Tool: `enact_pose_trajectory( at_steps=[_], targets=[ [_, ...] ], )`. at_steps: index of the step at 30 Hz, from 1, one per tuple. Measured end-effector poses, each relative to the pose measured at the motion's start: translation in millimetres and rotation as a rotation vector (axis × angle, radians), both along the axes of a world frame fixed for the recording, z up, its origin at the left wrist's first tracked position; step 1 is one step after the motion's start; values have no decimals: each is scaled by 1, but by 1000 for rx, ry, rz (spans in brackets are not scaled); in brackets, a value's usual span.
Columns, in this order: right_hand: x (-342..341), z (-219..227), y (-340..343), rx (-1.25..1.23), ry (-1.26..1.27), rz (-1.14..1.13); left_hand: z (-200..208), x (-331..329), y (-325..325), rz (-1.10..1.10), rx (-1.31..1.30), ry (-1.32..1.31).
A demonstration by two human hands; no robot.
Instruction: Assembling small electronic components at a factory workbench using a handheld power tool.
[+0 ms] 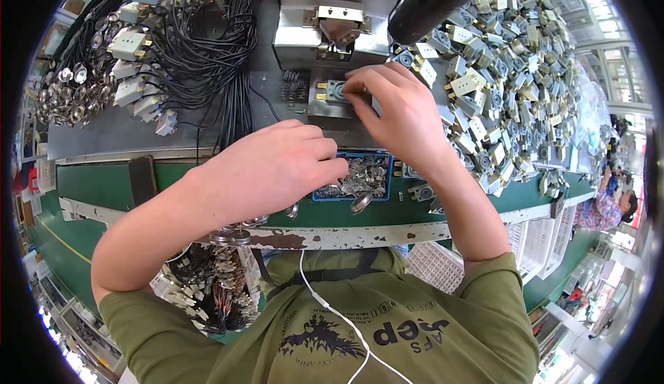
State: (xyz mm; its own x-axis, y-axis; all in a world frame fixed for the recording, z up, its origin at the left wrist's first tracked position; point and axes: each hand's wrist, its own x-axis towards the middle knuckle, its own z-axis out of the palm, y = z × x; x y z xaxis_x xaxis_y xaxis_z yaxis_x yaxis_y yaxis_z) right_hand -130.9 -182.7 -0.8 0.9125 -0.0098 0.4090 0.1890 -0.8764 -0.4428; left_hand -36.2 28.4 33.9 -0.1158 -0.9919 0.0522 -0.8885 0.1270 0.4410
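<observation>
My right hand point(395, 105) reaches to a steel block point(330, 109) at the foot of a press. Its thumb and fingertips close on the right side of a small grey housing with brass terminals point(333, 91), which lies on the block. My left hand point(277, 166) hovers palm down at the bench edge, fingers curled together. Whatever its fingertips hold is hidden from view. Just right of it sits a blue tray point(388, 176) of small metal clips, partly covered by the fingertips. A round metal cap point(361, 203) rests on the tray's front rim.
The metal press point(342, 28) stands behind the block, with a dark thick tube point(443, 4) beside it. A large heap of similar housings point(484, 87) fills the right. Wired housings with black cables point(207, 59) lie left. A coiled spring point(294, 87) stands near the block.
</observation>
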Motion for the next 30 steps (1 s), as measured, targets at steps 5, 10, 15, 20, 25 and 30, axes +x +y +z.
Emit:
enact_pose_trajectory(
  at_steps=[5,10,15,20,25,30],
  targets=[
    [4,-3,0,-18,7,-10,-2,3,-1,-14,-23,6],
    [-7,23,7,178,153,-96,-1,4,0,12,-15,39],
    [-63,79,23,171,284,74,-6,5,-20,143,-193,138],
    [-42,60,-12,564,523,-29,-6,35,-24,157,-171,228],
    [-47,33,-22,824,660,-9,-7,37,-22,135,-99,113],
    [-45,40,-7,279,313,94,1,34,-17,127,-115,-6]
  ],
)
